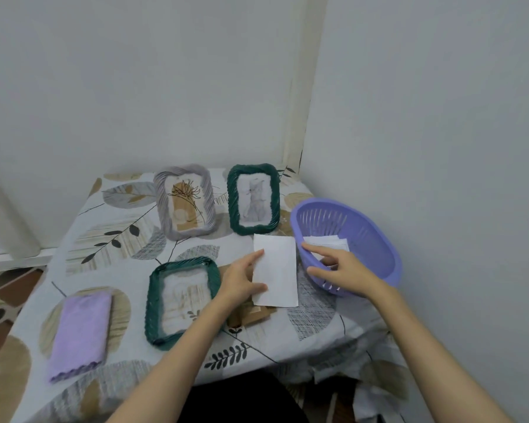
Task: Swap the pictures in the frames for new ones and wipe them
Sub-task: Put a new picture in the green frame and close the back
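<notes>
A dark green woven frame (182,300) lies flat near the table's front, its glass showing a faint picture. To its right my left hand (242,280) pinches the left edge of a white sheet (280,271), blank side up. Under the sheet lies a brown backing board (254,314). My right hand (338,265) reaches over the rim of the purple basket (379,248), fingers straight, touching the white papers (327,241) inside. Two more frames stand upright at the back: a grey one (184,201) with a plant drawing and a green one (253,199) with a cat picture.
A folded lilac cloth (81,332) lies at the front left of the leaf-patterned tablecloth (119,236). Walls close the table in at the back and right. The table's front edge is just below my forearms.
</notes>
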Tool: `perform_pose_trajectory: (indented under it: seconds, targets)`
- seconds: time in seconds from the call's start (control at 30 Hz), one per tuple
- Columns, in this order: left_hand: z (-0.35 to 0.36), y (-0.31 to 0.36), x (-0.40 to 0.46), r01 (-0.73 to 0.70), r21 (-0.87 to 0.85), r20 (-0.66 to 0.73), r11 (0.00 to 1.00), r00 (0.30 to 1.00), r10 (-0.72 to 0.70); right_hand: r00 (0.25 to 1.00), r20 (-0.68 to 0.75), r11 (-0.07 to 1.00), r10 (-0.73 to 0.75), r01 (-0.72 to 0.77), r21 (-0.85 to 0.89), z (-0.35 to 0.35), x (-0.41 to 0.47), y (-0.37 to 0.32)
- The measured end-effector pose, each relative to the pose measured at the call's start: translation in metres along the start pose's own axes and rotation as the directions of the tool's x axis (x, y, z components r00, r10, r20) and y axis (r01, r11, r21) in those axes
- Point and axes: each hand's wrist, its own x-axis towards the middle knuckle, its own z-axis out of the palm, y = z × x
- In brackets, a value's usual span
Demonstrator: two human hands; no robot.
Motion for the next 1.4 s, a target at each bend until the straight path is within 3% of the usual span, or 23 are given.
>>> perform_pose_trajectory:
  seconds: [0.1,0.27,0.37,0.7,0.83,0.93,1.0,1.07,1.1,1.17,1.3,1.4]
  targets:
    - [0.011,0.003,0.011,-0.064,0.4,0.039,0.914,0.998,0.053,0.999,-0.044,0.999,-0.02,0.022,0.038,-0.009,-0.001,0.002]
    - [0.034,0.004,0.028,-0.094,0.698,0.15,0.71,0.989,-0.017,0.994,-0.072,0.996,-0.078,0.082,0.046,-0.021,0.004,0.011]
    - [0.042,0.003,0.033,-0.046,0.751,0.132,0.659,0.988,-0.082,0.991,-0.078,0.994,-0.105,0.107,0.024,-0.019,0.005,0.009]
    - [0.046,0.006,0.038,-0.079,0.743,0.173,0.665,0.982,-0.077,0.997,0.013,0.976,-0.079,0.08,-0.204,0.01,0.007,0.012]
    - [0.038,0.006,0.033,-0.077,0.695,0.154,0.715,0.987,-0.044,0.998,0.035,0.975,-0.059,0.065,-0.211,0.01,0.006,0.009]
    - [0.024,0.001,0.028,-0.052,0.642,0.049,0.765,0.998,0.027,0.999,0.052,0.992,-0.013,0.019,-0.121,0.007,0.003,0.006]
    - [0.016,0.002,0.024,-0.034,0.459,-0.065,0.888,0.995,0.072,1.0,0.005,0.999,0.021,-0.02,-0.026,0.004,0.001,0.005]
    - [0.014,0.016,0.019,-0.003,0.084,-0.117,0.996,0.993,0.013,0.996,-0.078,0.999,0.04,-0.039,0.011,0.0,0.001,0.006]
    - [0.015,0.026,0.017,0.016,-0.089,-0.096,0.996,0.995,-0.025,0.992,-0.118,0.999,0.049,-0.048,0.007,-0.003,0.003,0.009]
    - [0.02,0.046,0.017,0.022,-0.268,-0.044,0.963,0.998,-0.035,0.981,-0.18,0.997,0.071,-0.073,-0.007,-0.009,0.007,0.016]
    - [0.029,0.075,0.027,0.065,-0.381,0.079,0.922,0.996,-0.038,0.965,-0.226,0.988,0.134,-0.147,-0.039,-0.027,0.017,0.028]
    - [0.033,0.079,0.039,0.175,-0.395,0.169,0.902,0.979,-0.116,0.949,-0.235,0.951,0.212,-0.255,-0.173,-0.038,0.03,0.037]
